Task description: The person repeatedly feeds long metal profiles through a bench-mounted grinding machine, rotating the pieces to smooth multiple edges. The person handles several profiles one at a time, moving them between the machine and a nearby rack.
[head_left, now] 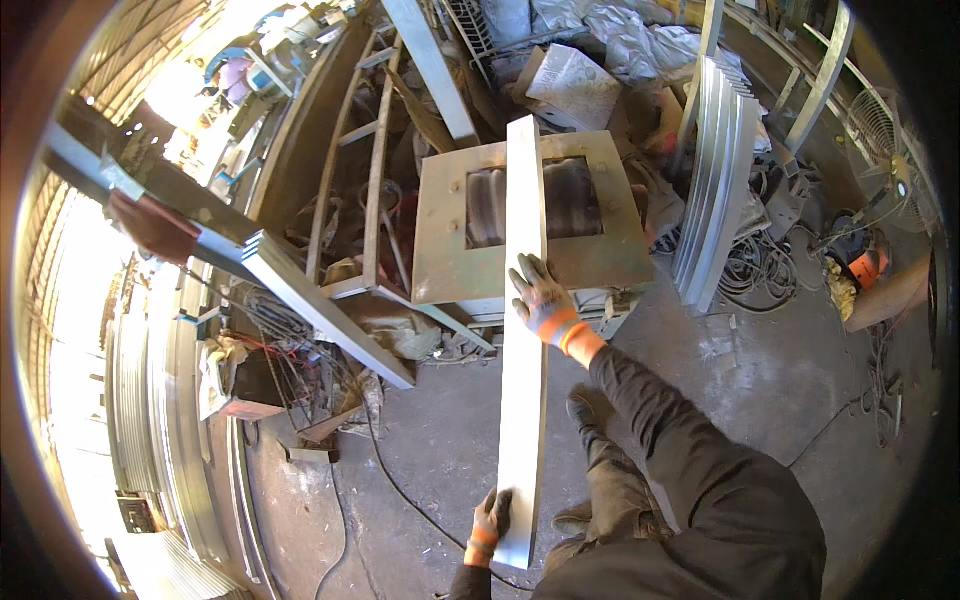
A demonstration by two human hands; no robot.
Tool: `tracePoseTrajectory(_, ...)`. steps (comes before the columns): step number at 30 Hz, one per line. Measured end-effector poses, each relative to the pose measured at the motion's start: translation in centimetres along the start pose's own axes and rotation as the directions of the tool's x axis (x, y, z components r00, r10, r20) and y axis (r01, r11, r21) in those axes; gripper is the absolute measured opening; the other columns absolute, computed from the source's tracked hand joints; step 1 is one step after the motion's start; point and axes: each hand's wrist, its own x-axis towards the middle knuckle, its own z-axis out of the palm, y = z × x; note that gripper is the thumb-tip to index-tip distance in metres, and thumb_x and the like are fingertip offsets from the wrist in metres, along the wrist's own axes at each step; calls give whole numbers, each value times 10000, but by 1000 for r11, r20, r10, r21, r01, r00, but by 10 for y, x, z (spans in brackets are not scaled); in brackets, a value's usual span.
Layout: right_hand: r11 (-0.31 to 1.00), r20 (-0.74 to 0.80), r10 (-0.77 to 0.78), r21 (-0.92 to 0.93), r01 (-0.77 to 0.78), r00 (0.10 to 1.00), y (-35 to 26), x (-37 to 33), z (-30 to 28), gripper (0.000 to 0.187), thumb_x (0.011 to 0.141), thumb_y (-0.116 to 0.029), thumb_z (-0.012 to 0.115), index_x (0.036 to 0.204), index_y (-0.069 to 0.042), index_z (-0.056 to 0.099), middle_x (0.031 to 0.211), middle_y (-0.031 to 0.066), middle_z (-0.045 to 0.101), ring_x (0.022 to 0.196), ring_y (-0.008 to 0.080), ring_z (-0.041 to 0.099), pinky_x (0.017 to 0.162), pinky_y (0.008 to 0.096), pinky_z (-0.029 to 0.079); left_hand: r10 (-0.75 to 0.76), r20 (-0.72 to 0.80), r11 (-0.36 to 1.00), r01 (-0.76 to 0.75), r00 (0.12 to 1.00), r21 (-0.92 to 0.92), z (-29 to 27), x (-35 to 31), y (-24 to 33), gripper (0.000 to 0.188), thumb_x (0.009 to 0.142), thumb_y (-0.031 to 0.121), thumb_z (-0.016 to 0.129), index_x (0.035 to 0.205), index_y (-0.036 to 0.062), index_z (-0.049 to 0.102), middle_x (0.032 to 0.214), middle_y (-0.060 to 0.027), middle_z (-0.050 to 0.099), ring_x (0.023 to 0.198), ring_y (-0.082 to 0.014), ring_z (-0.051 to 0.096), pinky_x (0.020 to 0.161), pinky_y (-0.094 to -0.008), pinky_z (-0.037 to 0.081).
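A long, pale metal bar (523,330) extends from near my body, its far part over a boxy metal machine (450,270) with a dark rectangular opening in its top. My left hand (487,520), in a grey glove with an orange cuff, is closed round the left edge of the bar near its close end. Farther up, my right hand (545,300), gloved the same way, lies on the bar with its fingers stretched out and apart. Part of the machine's opening is hidden behind the bar.
Several channel-shaped metal lengths (715,185) lean at the right, near coiled cable (760,270) and a fan (890,170). At the left, more metal bars (325,310) slant beside a ladder-like frame (370,190). A black cable (400,485) crosses the floor near my feet.
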Motion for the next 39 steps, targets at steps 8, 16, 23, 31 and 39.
tracePoseTrajectory(8,985,-58,165,57,-162,985,121,271,27,639,1031,-176,555,1663,-79,569,1819,187,429,1675,390,405,1411,529,231,82,492,917,128,867,-377,117,214,159,675,1196,578,504,1601,39,547,775,-33,564,624,-185,547,585,-369,467)
tracePoseTrajectory(16,948,-63,207,-236,-216,976,170,344,50,686,1078,-304,517,1718,-58,498,1826,195,418,1695,387,372,1417,511,229,54,470,803,241,881,-545,147,308,170,628,1203,587,459,1464,46,642,815,-47,631,614,-193,571,566,-356,475)
tracePoseTrajectory(23,925,87,201,-344,-160,976,87,221,22,680,1075,-270,506,1726,-75,499,1867,194,336,1733,386,298,1388,572,285,-117,488,781,384,865,-493,123,211,90,772,1159,732,447,1551,85,603,720,-80,618,563,-236,586,522,-399,479)
tracePoseTrajectory(31,970,-86,157,-172,-170,984,-23,19,23,634,1034,-284,610,1617,-36,611,1822,228,386,1700,421,321,1364,557,330,-90,532,800,379,842,-465,68,30,-52,784,1148,721,478,1551,58,583,722,-96,616,574,-244,581,548,-396,482)
tracePoseTrajectory(39,980,-131,141,-119,-157,981,-158,-185,11,630,990,-245,617,1578,-20,631,1781,257,414,1680,440,335,1318,591,344,-137,536,792,418,833,-446,-17,-166,-187,544,1207,440,504,1572,42,573,790,-75,641,641,-213,610,588,-372,505)
